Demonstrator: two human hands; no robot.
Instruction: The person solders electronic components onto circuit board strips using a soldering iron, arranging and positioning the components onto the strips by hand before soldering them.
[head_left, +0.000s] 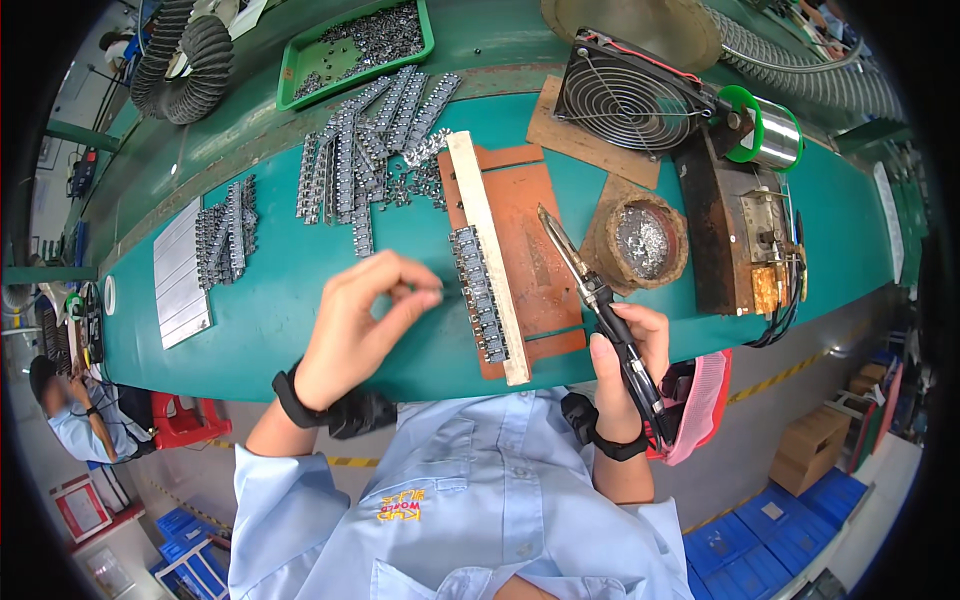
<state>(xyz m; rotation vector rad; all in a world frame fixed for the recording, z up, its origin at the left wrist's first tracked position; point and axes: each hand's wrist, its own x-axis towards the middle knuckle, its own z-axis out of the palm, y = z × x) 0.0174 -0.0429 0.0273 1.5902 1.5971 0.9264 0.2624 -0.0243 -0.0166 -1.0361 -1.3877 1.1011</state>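
My right hand [640,345] grips the black handle of a soldering iron [615,325], its metal tip pointing up and away over an orange-brown board [535,220]. A pale bar [488,250] runs lengthwise along that board. Against the bar's left side stands a row of small dark components with metal pins [480,300]. Just left of this row is my left hand [360,325], thumb and forefinger pinched together. Whatever lies between those fingertips is too small to make out. Nothing touches the iron's tip.
Strips of dark components [350,150] and loose small metal parts [415,180] lie beyond my left hand. Farther back is a green tray [432,45] of parts. At right stand a round pot [600,240], a fan [630,95], a solder spool [775,135] and a metal box [710,230].
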